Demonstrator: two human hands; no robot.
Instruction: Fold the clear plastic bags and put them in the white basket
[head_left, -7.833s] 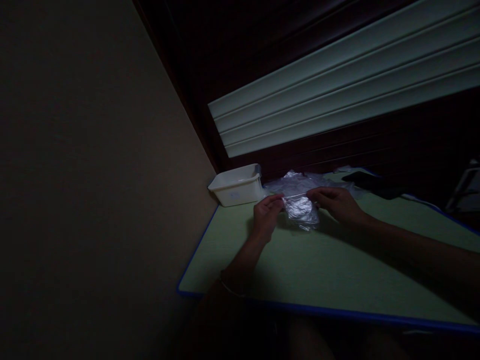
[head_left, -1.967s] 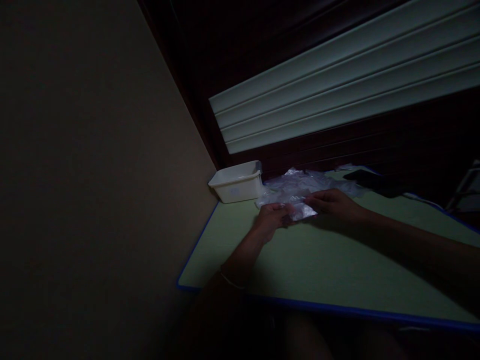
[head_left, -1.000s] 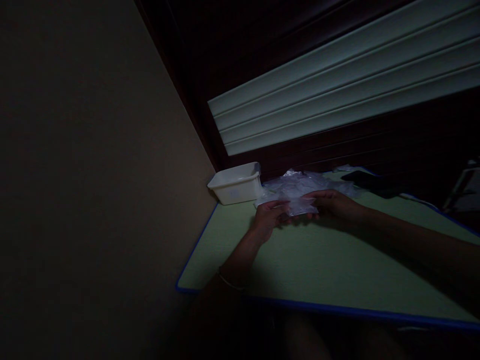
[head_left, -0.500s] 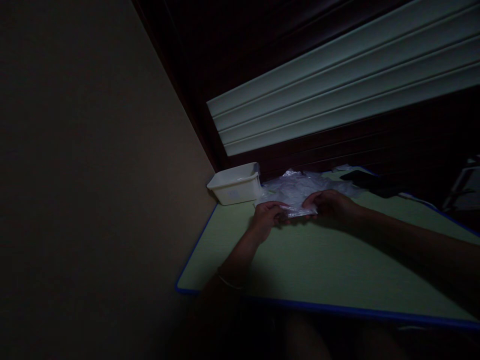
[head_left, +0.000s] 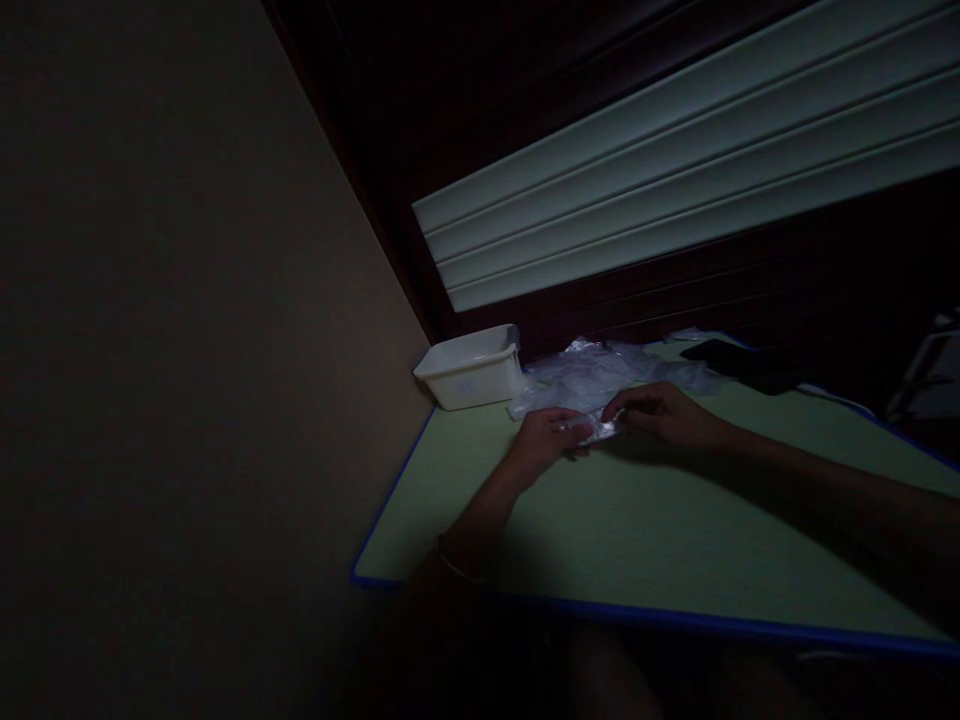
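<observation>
A small piece of clear, shiny plastic, apparently a plastic bag [head_left: 600, 428], is held between my two hands above the table. My left hand [head_left: 546, 437] is closed on its left side, thumb on top. At the other side, my right hand [head_left: 664, 412] pinches the plastic between thumb and fingers. Just behind my hands lies a loose heap of clear plastic bags [head_left: 592, 372]. The light is dim, and whether anything is inside the held bag cannot be made out.
A white plastic bin [head_left: 472, 382] stands at the table's back left corner, beside the wall [head_left: 225, 350]. A dark flat object [head_left: 739, 366] lies at the back right. Blue edging runs round the pale green table [head_left: 600, 540].
The held plastic now looks smaller and more folded between my hands. My left thumb has moved over it, and my right fingers have shifted slightly toward the left. The heap and bin are unmoved.
</observation>
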